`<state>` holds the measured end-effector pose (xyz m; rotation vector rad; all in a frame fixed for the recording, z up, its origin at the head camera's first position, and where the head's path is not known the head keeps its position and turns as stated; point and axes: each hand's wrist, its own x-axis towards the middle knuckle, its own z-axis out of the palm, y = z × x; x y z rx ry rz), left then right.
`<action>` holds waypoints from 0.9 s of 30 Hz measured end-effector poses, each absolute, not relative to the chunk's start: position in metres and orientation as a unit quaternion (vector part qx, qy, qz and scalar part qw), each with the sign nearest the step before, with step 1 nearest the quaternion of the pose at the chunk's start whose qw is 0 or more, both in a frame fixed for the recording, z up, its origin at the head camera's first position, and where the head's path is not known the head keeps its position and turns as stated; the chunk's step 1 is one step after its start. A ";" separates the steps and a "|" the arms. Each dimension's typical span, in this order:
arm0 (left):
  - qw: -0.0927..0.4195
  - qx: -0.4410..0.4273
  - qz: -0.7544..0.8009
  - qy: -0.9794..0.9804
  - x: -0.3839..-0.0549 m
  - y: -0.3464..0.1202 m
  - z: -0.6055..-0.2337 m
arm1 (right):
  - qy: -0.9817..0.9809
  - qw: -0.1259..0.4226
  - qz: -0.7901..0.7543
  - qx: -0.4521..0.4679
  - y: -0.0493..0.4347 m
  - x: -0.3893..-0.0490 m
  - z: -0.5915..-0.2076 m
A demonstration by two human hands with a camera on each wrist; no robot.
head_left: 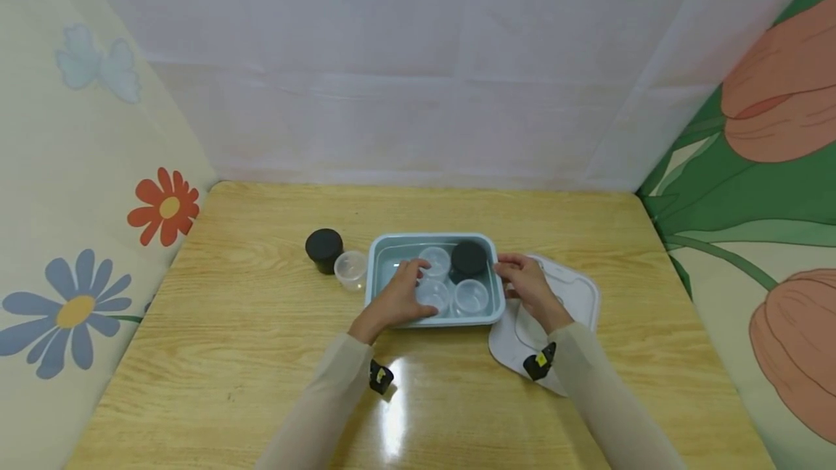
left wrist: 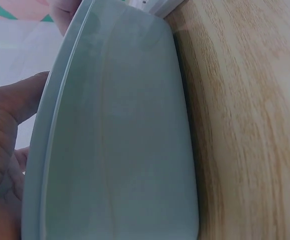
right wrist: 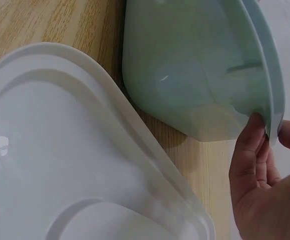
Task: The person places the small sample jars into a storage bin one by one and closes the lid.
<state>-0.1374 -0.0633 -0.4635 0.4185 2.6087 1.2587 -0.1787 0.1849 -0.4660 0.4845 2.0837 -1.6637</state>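
A pale blue-green plastic tub [head_left: 385,241] sits on the table. In it are three clear round cups [head_left: 472,297] and a black-topped round jar [head_left: 469,260]. My left hand [head_left: 395,294] reaches over the front left of the tub, thumb and fingers curved about the front left clear cup [head_left: 436,296]. In the left wrist view the tub's wall [left wrist: 120,120] hides that cup, with the left thumb and fingers beyond the rim. My right hand [right wrist: 269,185] pinches the tub's right rim between thumb and fingers, as the right wrist view shows.
A white lid [head_left: 578,296] lies right of the tub, partly under the right forearm. Left of the tub stand another black jar [head_left: 324,249] and another clear cup [head_left: 351,269]. Wood-grain table [head_left: 228,354] surrounds them, with a white sheet [head_left: 392,122] behind.
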 end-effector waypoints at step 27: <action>0.090 0.134 0.474 0.865 -0.140 -0.099 -0.439 | 0.754 0.215 -0.594 0.180 0.185 -0.179 -0.466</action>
